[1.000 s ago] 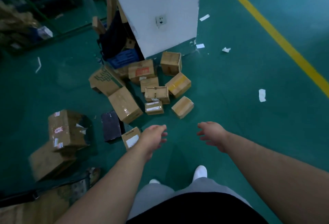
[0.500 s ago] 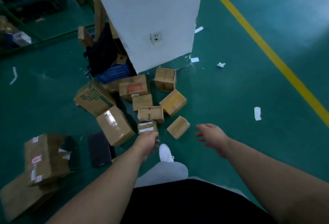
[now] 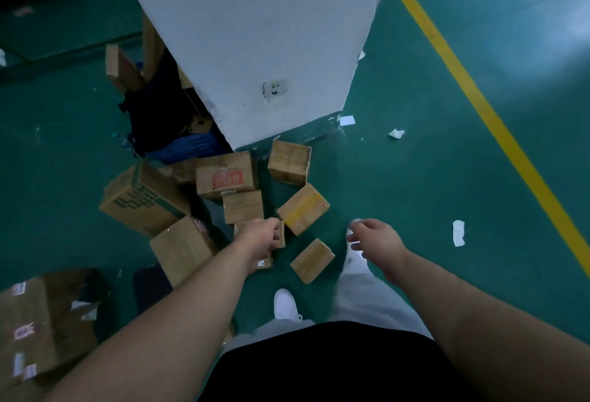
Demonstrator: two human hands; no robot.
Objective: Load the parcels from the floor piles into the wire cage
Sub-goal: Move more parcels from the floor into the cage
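Several brown cardboard parcels lie in a pile on the green floor at the foot of a white pillar. My left hand reaches out above the small parcels in the middle of the pile, covering a small box; its fingers hang loosely and hold nothing. My right hand hovers apart to the right, fingers loosely curled, empty. Between the hands lie a yellow-taped parcel and a small plain parcel. A red-labelled parcel and a green-printed box lie behind. The wire cage is out of view.
A larger torn box with stickers and a dark flat packet lie at the left. A blue crate and dark bags stand behind the pillar. Paper scraps dot the floor. A yellow line runs along the right.
I have stepped closer to the pile and the pillar fills more of the view. My left hand has moved forward over the small middle parcels; my right hand stays beside it.
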